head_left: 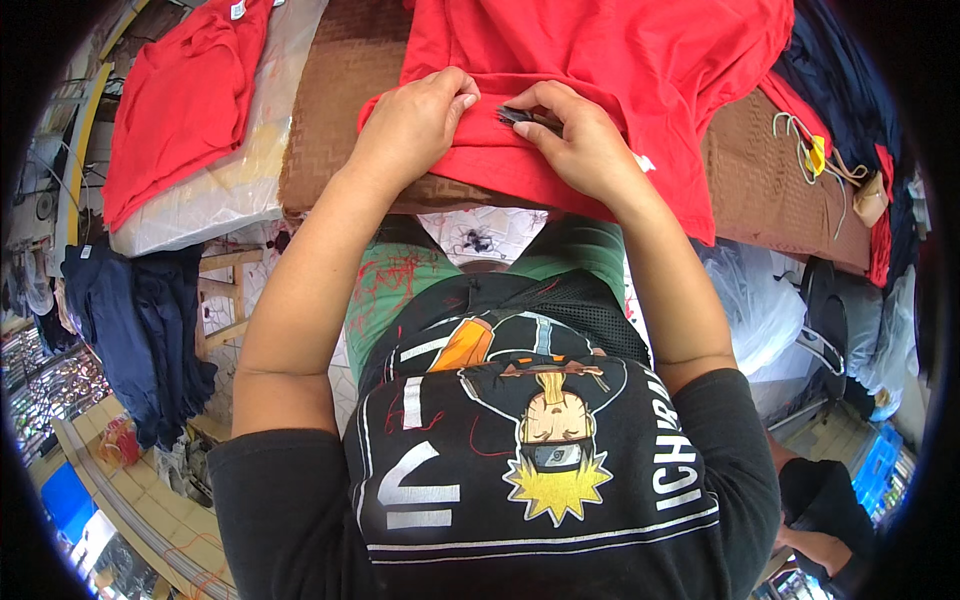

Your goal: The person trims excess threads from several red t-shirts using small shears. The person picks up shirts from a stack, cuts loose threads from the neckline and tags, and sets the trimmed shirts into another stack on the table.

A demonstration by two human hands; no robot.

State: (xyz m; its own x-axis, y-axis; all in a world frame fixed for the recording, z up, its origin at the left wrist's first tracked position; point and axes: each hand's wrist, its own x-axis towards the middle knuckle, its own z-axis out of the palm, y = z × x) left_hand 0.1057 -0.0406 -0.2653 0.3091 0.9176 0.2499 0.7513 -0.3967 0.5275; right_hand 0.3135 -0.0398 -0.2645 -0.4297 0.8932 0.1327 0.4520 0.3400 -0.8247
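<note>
A red garment (600, 55) lies spread over the table in front of me, its near part hanging past the edge. My left hand (412, 122) is closed on a fold of this red fabric, thumb and fingers pinched together. To the right, my right hand (582, 138) holds a pair of small dark thread snips (515, 116) between thumb and fingers. Their tips point left, toward the left hand, and lie close over the fabric. The palm hides most of the snips. A small white tag (645, 162) shows beside my right wrist.
Another red garment (185, 100) lies on a plastic-wrapped surface at left. The table has a brown patterned cover (335, 110). Cords with a yellow piece (815, 155) lie at right. Dark blue clothing (140, 325) hangs at left. A clear plastic bag (755, 305) is low at right, near another person's arm (820, 545).
</note>
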